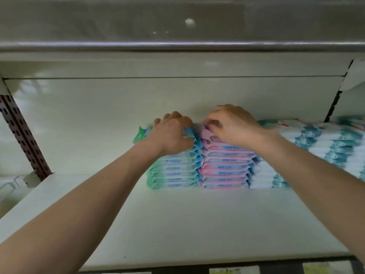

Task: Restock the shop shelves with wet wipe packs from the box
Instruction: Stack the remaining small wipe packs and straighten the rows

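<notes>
Your left hand (173, 133) lies over the top of the green stack (173, 171). Its fingers curl over the far edge and the thumb presses on the blue ends of the upper packs. I judge that you clamp it so, in order that the stack does not slide while the other hand works. Your right hand (233, 125) pinches the left corner of the top pink pack (209, 137) with curled fingertips, probably to bring it in line with the pink stack (225, 173) below. The two stacks stand touching each other, toward the back of the shelf (177, 224). The pink one touches the white-and-teal stack (320, 143) on its right. The box is not in view.
</notes>
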A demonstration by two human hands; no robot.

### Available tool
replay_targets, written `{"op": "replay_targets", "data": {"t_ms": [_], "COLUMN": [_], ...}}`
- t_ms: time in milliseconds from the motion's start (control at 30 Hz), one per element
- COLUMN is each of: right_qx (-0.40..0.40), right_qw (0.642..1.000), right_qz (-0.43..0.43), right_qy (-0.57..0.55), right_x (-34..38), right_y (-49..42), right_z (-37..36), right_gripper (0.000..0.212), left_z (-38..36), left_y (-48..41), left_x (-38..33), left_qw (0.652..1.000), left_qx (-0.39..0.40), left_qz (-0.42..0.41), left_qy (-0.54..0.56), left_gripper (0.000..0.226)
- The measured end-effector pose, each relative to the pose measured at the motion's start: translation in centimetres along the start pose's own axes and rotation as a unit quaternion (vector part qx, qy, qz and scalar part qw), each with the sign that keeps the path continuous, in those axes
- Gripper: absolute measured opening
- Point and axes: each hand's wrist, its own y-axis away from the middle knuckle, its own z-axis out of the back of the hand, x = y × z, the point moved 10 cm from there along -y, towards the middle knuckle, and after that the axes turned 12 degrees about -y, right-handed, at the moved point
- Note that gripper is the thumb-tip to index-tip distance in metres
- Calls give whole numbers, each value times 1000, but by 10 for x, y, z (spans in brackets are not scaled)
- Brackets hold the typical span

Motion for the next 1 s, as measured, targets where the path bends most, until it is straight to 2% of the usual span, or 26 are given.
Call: {"op": "replay_targets", "data": {"t_ms": [100, 200, 267, 333, 433, 533, 600, 700, 767, 867, 1000], "right_qx": [59, 124, 137, 116, 80, 76, 97, 80, 139, 266, 240], "right_qw": [996, 985, 980, 984, 991, 994, 994, 989, 969, 935, 931], "right_qz": [-67, -86, -79, -65, -25, -11, -50, -108, -157, -209, -241], "right_qy": [29, 85, 119, 122, 102, 71, 16, -59, -129, -102, -135], "right_x": [-52, -81, -90, -93, -86, -79, -86, -101, -105, -105, -115], "right_y": [20, 35, 39, 37, 29, 24, 24, 28, 41, 72, 76], "right_z": [9, -3, -11, -12, -16, -21, -9, 28, 22, -17, -39], "right_gripper": [25, 36, 39, 39, 33, 26, 25, 22, 22, 28, 29], "left_z": [-6, -22, -31, -30, -27, -30, -33, -33, -36, -41, -39], "left_y": [-14, -27, -31, -33, -32, -30, -31, -34, -33, -35, -42], "left_x": [-47, -77, -80, -75, -67, -75, -82, -82, -83, -87, -91], "left_qw": [999, 995, 992, 993, 992, 987, 981, 976, 971, 962, 963], "left_qx": [-3, 23, 37, 33, 41, 69, 74, 80, 96, 121, 141], "left_qz": [-35, -55, -46, -28, -6, -23, -41, -35, -37, -41, -35], "left_qy": [-8, -77, -107, -110, -121, -142, -174, -200, -214, -243, -229], "left_gripper": [48, 50, 44, 39, 39, 50, 49, 50, 57, 62, 57]}}
